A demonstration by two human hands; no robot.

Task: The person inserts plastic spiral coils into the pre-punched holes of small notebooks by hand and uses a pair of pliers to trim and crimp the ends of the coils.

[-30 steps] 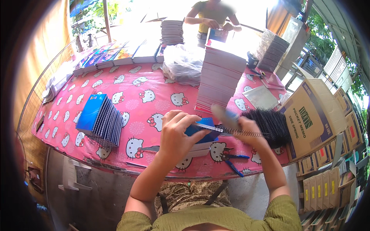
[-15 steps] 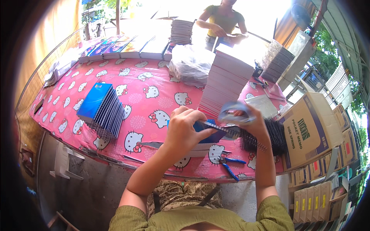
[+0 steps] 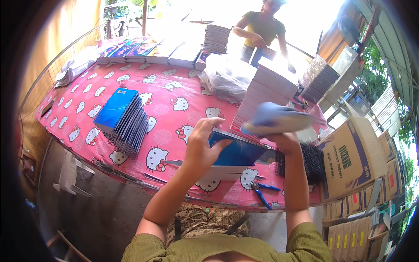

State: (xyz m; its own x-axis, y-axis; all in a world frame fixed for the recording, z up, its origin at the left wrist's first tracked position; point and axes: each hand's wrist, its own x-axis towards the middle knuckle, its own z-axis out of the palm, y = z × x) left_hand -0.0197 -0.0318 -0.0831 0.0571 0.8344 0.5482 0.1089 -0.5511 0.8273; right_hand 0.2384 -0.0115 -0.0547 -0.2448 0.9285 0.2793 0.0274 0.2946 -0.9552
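Note:
My left hand point(image 3: 203, 146) grips the left end of a blue-covered notebook point(image 3: 240, 152), its thumb on the cover and its fingers behind. Dark spiral wire runs along the notebook's upper edge. In my right hand point(image 3: 284, 140) is a blue and pale oblong thing point(image 3: 276, 120), slipper-like in shape and smeared by motion, held just above the wire's right end. Beside my right forearm lies a heap of black spiral coils point(image 3: 307, 161). Blue-handled cutting pliers point(image 3: 264, 191) rest on the table near its front edge.
A stack of blue spiral notebooks point(image 3: 124, 120) stands to the left on the pink tablecloth point(image 3: 168, 124). A tall paper stack point(image 3: 266, 89) and a plastic bag point(image 3: 227, 76) stand beyond my hands. A cardboard box point(image 3: 349, 153) is at the right. Across the table stands another person point(image 3: 264, 30).
The notebook's blue cover now faces me more fully. The slipper-like thing in my right hand has turned flatter and blurred. The whole view has shifted slightly, and the other person's arms have moved.

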